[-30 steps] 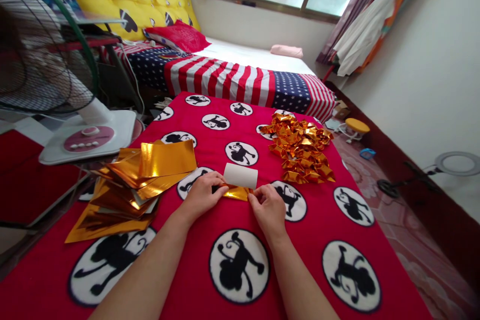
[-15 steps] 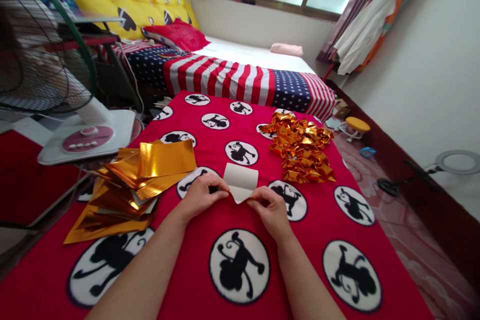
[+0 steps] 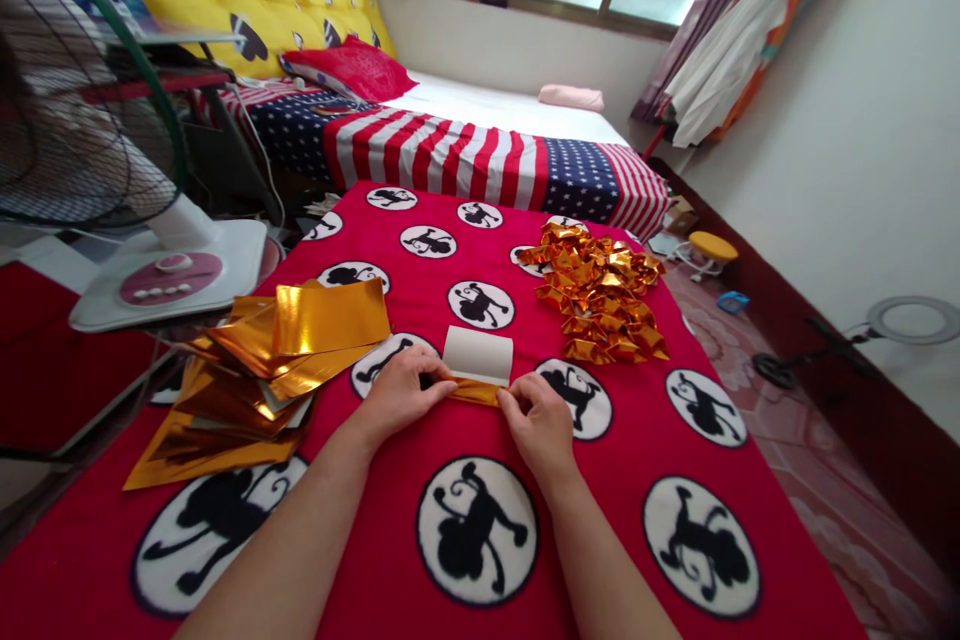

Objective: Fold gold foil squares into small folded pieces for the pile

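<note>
Between my hands lies a sheet of gold foil paper (image 3: 478,355), its white back facing up and its near edge folded over so a strip of gold shows. My left hand (image 3: 409,385) pinches the left end of that fold between thumb and fingers. At the right end, my right hand (image 3: 538,415) grips the fold the same way. Left of my left hand sits a loose stack of gold foil sheets (image 3: 330,315). Beyond my right hand, a heap of folded gold foil pieces (image 3: 600,290) is spread on the red cloth (image 3: 420,290).
The cloth with monkey prints covers the table. A fan (image 3: 172,270) stands at the left edge. Behind the table is a bed with a flag-patterned cover (image 3: 450,155). On the floor at right are a yellow stool (image 3: 712,246) and a ring light (image 3: 911,320).
The near edge of the sheet, white side up before, is now turned over, showing a gold strip. Both hands stay at its ends.
</note>
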Demonstrator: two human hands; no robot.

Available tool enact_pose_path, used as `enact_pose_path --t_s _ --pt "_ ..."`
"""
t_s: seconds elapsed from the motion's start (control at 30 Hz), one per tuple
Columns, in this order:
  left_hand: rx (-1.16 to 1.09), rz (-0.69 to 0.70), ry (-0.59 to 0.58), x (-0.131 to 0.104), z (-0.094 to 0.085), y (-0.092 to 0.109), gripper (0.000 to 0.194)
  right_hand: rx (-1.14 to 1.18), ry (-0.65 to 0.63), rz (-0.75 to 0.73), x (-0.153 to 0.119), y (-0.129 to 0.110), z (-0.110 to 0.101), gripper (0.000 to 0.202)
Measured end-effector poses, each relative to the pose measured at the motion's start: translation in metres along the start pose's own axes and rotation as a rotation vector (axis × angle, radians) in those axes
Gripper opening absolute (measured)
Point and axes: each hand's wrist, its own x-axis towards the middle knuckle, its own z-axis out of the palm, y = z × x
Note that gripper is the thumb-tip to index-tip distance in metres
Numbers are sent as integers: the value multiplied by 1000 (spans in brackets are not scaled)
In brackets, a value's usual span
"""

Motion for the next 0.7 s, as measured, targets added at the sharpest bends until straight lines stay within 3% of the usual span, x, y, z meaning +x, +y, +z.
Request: enact_pose_path --t_s 0.7 --pt "141 -86 105 0 4 -1 17 -184 47 128 7 -9 3 29"
